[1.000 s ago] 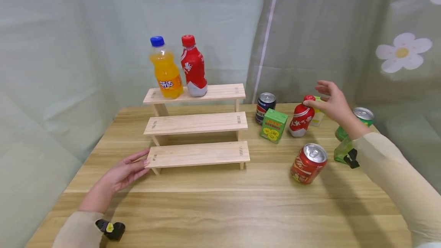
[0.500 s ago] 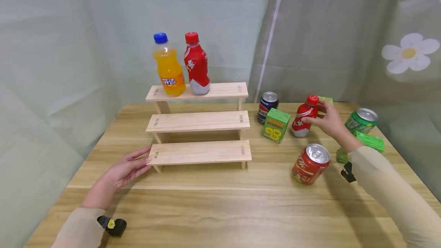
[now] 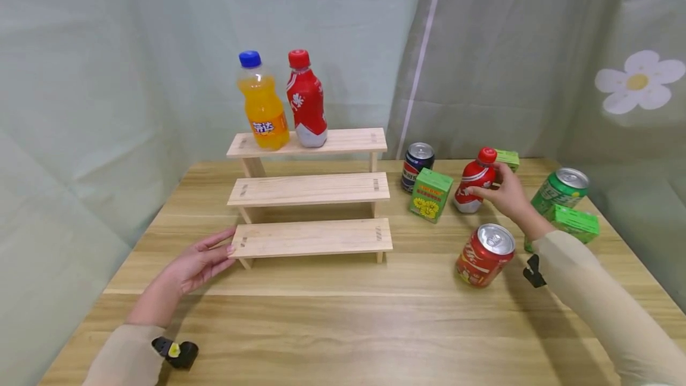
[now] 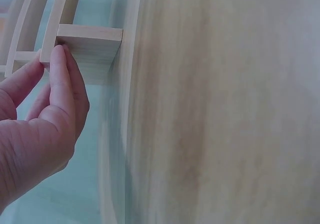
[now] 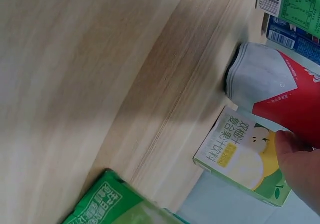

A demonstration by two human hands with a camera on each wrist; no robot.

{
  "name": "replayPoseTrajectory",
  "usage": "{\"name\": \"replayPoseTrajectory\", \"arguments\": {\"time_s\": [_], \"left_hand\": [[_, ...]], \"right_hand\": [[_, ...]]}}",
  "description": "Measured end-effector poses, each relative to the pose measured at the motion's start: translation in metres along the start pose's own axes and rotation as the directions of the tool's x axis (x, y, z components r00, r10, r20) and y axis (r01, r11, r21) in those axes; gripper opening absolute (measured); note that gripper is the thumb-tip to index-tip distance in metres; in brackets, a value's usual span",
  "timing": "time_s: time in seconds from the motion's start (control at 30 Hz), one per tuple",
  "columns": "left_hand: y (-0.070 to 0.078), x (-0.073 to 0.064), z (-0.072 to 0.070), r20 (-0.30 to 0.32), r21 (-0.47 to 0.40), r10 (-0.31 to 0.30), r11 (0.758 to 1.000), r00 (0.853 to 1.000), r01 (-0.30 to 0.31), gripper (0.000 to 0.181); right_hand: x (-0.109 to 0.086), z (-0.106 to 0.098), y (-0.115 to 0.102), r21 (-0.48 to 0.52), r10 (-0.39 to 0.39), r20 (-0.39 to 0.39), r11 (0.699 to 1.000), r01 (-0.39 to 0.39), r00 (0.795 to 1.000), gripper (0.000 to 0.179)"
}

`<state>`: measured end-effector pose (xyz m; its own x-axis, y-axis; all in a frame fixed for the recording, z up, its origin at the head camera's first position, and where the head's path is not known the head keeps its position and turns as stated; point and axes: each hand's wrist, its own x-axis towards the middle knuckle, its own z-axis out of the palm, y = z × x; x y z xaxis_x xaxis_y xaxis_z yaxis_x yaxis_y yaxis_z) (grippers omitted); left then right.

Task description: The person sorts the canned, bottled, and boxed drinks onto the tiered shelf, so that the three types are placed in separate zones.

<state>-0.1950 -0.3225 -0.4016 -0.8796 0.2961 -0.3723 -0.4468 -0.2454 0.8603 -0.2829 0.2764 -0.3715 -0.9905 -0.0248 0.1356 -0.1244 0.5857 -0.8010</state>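
My right hand (image 3: 506, 195) holds a red plastic bottle (image 3: 473, 176) with a red cap around its middle. The thumb lies across the front, and the other fingers are mostly hidden behind it. This bottle stands upright on the table; its white lower part shows in the right wrist view. On the left, my left hand (image 3: 199, 264) pinches the left end of the lowest step of a three-tier wooden shelf (image 3: 311, 238), thumb on one side and fingers beneath. An orange soda bottle (image 3: 264, 113) with a blue cap and another red bottle (image 3: 307, 106) stand on the top tier.
Beside the held bottle are a green drink carton (image 3: 430, 195), a dark blue can (image 3: 417, 165) and a yellow-and-white juice carton (image 5: 237, 151). A red cola can (image 3: 484, 258) stands nearer me. Farther right are a green can (image 3: 560, 190) and a green carton (image 3: 576, 223).
My right hand has come down from above the red bottle's cap and closed around its middle. The left hand stays on the shelf end. The head view has shifted slightly.
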Motion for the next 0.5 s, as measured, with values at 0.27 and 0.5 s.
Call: {"name": "replayPoseTrajectory", "arguments": {"time_s": [0.27, 0.5], "left_hand": [[0.0000, 0.0009, 0.0003, -0.006, -0.009, -0.001, 1.000, 1.000, 0.001, 0.036], [-0.0014, -0.0001, -0.0037, 0.000, 0.014, 0.008, 1.000, 1.000, -0.008, 0.036]], "right_hand": [[0.0016, -0.0018, -0.0014, -0.022, 0.011, -0.008, 1.000, -0.012, 1.000, 0.072], [0.0009, -0.0076, -0.0078, -0.074, 0.020, -0.002, 0.997, -0.020, 1.000, 0.072]]}}
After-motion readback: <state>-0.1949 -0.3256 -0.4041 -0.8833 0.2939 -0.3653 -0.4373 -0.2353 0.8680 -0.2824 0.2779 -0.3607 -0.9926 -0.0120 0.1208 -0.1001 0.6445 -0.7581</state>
